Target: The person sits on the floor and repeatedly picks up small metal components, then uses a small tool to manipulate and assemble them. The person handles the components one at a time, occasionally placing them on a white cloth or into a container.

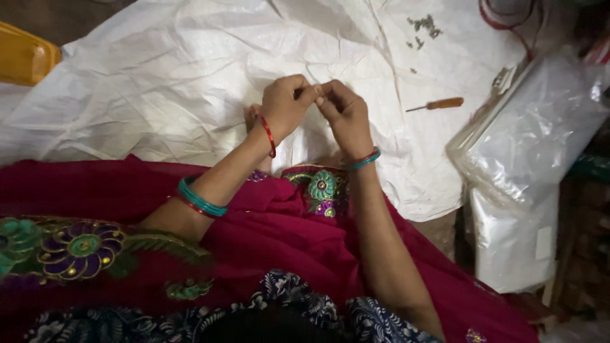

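— So, where are the hands?

— Both are raised over the white sheet spread on the floor, meeting at the fingertips. The left hand has its fingers curled in, thumb and forefinger pressed together. The right hand does the same, its grip pinched up against the left one.

— What do they hold?

— Something very small sits between the fingertips, too small to tell what. Each grip is closed on it, touching the other.

— And on the wrists?

— A red bangle on the left wrist, green bangles farther up that forearm, a teal and red bangle on the right wrist.

— What lies nearby?

— A screwdriver with an orange handle rests on the sheet, to the right of the hands and apart from them. Small dark bits are scattered farther up. Clear plastic bags are stacked at the right edge. Red cloth with flower embroidery covers the lap below the hands, and a yellow object shows at the far left.
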The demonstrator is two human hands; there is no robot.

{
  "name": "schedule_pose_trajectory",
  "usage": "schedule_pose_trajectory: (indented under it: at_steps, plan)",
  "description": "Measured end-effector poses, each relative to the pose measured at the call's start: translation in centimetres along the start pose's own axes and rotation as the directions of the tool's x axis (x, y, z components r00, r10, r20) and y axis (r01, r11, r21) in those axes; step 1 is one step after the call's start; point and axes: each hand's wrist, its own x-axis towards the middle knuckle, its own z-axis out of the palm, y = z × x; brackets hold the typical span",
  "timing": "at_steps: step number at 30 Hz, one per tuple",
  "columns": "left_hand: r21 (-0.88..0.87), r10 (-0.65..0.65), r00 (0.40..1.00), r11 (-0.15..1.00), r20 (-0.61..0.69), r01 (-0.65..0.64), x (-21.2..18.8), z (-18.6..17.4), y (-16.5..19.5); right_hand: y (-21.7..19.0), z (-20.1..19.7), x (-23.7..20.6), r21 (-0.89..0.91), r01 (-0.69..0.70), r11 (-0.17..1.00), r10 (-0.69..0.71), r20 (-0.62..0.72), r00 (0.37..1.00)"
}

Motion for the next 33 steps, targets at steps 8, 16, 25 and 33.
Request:
schedule_pose_trajectory:
  at_steps: [8, 16, 25, 33]
  plan:
    - [-0.234, -0.168, 0.975, 0.952, 0.146, 0.199, 1.5, 2.0, -1.0, -3.3, -1.9, -0.3, 0.759, -0.025, 0.650, 0.021, 0.015, 1.000]
    - [-0.370, -0.263, 0.942, 0.871, 0.207, 0.324, 3.2, 5.7, -3.9, -9.6, -4.2, 4.4, 0.449, -0.129, 0.884, 0.057, 0.171, 0.984]
    - [-0.417, -0.246, 0.918, 0.833, 0.312, 0.365, 4.3, 7.7, -3.9, -18.2, -3.8, 16.5, 0.025, 0.280, 0.960, -0.280, 0.185, 0.942]
    - [-0.439, -0.208, 0.938, 0.841, 0.277, 0.317, 5.0, 6.9, -3.2, -25.9, -3.4, 9.0, -0.195, 0.347, 0.917, -0.334, 0.100, 0.937]
